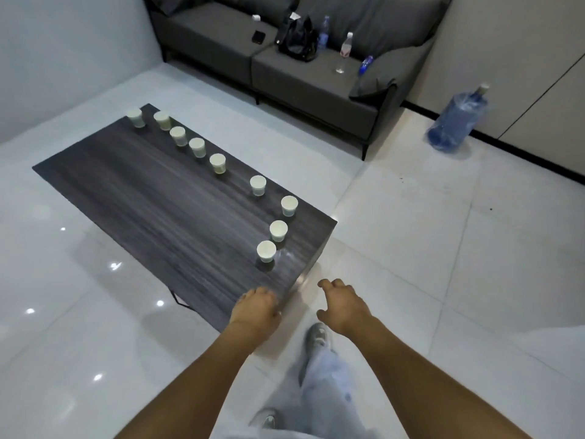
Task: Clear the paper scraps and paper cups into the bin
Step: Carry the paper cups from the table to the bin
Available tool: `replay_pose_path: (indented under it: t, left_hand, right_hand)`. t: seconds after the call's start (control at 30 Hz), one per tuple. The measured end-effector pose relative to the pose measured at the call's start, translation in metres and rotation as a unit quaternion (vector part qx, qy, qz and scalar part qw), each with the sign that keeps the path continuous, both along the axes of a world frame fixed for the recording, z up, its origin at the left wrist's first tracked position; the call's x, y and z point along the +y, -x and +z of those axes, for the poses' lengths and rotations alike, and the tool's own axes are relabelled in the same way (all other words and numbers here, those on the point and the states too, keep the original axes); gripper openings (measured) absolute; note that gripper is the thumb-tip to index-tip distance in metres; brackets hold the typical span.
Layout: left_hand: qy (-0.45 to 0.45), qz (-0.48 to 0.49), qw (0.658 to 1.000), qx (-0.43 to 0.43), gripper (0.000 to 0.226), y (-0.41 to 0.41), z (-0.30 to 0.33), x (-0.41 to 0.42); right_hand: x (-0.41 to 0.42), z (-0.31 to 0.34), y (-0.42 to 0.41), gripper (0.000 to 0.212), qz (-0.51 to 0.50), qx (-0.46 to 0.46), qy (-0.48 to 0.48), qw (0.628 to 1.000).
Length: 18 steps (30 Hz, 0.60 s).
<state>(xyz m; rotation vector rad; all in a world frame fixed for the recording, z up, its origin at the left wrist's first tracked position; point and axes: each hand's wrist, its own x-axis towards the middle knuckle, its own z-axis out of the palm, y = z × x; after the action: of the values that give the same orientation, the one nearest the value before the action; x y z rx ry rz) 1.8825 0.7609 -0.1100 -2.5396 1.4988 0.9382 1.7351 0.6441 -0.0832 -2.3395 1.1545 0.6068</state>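
Observation:
Several white paper cups stand upright along the right side of a low dark wooden table (142,201), from the far one (135,117) to the nearest cup (266,251). My left hand (254,307) hovers over the table's near corner with its fingers curled down, and nothing shows in it. My right hand (340,304) hangs past the table's near edge above the floor, fingers loosely spread, holding nothing. Neither hand touches a cup. No bin and no paper scraps are in view.
A grey sofa (285,77) at the back carries a black bag (297,38) and some plastic bottles (345,50). A large blue water jug (457,120) leans by the right wall. Glossy white floor tiles surround the table. My leg and shoe (318,339) are below.

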Motion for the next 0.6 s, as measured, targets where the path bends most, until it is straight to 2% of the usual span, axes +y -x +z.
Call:
replay_pose_path:
  t: [0.33,0.6]
  left_hand:
    - [-0.024,0.111,0.993,0.032,0.041,-0.044,-0.029,-0.154]
    - [-0.043,0.201,0.977,0.058,0.040,-0.097,-0.061,-0.188]
  right_hand:
    - [-0.176,-0.028,-0.078,0.055,0.097,0.026,-0.010,0.995]
    - [-0.228,-0.060,-0.168,0.052,0.165,0.040,-0.051,0.984]
